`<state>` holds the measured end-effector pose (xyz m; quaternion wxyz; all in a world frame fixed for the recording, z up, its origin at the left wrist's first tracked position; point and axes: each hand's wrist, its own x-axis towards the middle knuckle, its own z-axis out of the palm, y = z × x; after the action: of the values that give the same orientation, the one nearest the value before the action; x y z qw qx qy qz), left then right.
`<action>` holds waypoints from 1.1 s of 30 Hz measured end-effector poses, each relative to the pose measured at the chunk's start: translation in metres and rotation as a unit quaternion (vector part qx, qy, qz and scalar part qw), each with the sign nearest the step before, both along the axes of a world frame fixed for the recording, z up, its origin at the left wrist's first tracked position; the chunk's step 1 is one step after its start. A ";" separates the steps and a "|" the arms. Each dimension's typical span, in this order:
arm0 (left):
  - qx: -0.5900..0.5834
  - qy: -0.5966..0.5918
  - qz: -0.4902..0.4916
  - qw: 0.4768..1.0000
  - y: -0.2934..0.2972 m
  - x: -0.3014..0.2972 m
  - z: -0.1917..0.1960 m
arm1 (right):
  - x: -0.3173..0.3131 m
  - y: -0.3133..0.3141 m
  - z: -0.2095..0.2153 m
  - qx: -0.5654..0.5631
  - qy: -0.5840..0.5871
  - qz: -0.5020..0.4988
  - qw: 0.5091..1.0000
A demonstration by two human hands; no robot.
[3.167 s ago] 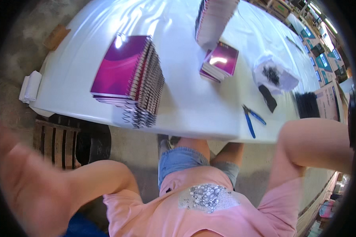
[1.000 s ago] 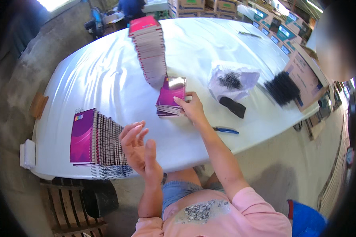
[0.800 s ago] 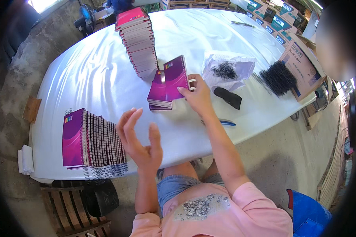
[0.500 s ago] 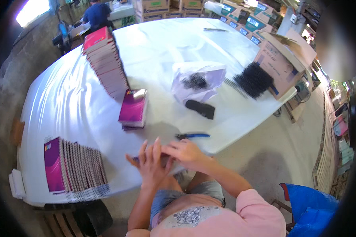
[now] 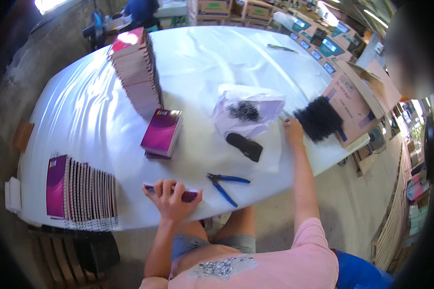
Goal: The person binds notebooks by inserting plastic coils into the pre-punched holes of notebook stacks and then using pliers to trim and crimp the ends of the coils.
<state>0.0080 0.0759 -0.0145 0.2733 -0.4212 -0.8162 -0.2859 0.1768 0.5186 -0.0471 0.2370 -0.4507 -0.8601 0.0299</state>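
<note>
My left hand (image 5: 171,202) grips a small purple notebook (image 5: 190,196) on edge at the table's front, its fingers wrapped over it. My right hand (image 5: 293,129) reaches far out to the right, fingertips pinched on the end of a black spiral binding coil (image 5: 285,114). That coil lies at the left side of a heap of black coils (image 5: 318,119). Blue-handled cutting pliers (image 5: 226,180) lie with handles spread, right of my left hand. Beyond the left hand is a short stack of purple notebooks (image 5: 162,132).
A tall stack of notebooks (image 5: 139,77) stands behind. Coil-bound notebooks (image 5: 89,192) stand in a row at left. Black clippings sit on crumpled white paper (image 5: 226,127), with a dark flat object (image 5: 245,147) before it. A cardboard box (image 5: 348,106) leans beside the coils.
My right hand has left the notebook and stretched right to the coils. My left hand still holds the notebook. The pliers' handles now show spread apart. The view has shifted slightly.
</note>
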 end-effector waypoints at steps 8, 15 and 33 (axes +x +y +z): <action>0.057 0.028 0.003 0.998 -0.028 -0.002 -0.006 | 0.006 -0.165 0.089 -0.211 0.221 0.079 0.949; 0.057 0.013 -0.020 0.998 -0.029 -0.002 -0.004 | -0.052 -0.330 0.074 -0.306 0.213 0.373 0.850; -0.002 -0.026 -0.037 0.999 -0.038 0.002 0.000 | -0.048 -0.333 0.076 -0.453 0.187 0.433 0.757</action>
<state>0.0101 0.0380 -0.0143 0.2409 -0.4441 -0.8073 -0.3050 0.1284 0.1858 0.0285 0.1234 -0.0703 -0.7879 0.5992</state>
